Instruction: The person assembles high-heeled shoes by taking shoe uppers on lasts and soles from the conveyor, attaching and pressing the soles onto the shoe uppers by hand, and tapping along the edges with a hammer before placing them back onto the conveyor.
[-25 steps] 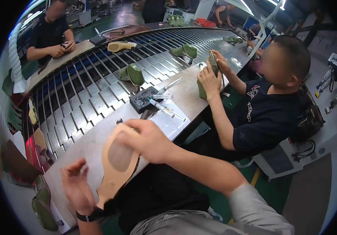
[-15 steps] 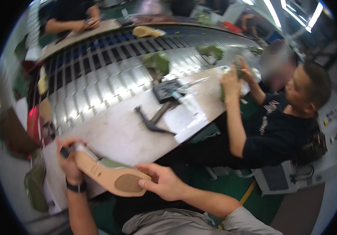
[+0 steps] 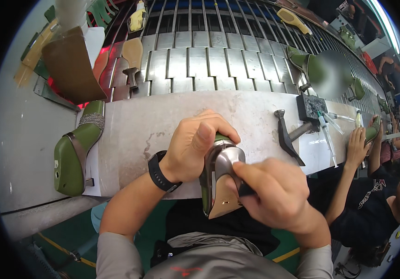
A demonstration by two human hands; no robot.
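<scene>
Left hand (image 3: 195, 149) grips the shoe (image 3: 218, 179); right hand (image 3: 274, 193) pinches a dark tool against it. A hammer (image 3: 286, 135) lies nearby, a green last (image 3: 74, 151) to the left.

A green shoe last wrapped in a metallic grey upper with a tan sole (image 3: 218, 179) is seen. A second green last with a brown strap and a glittery silver band (image 3: 75, 149) is shown on the pale grey, stained workbench (image 3: 153, 121). A black wristwatch (image 3: 161, 171) is worn.
</scene>
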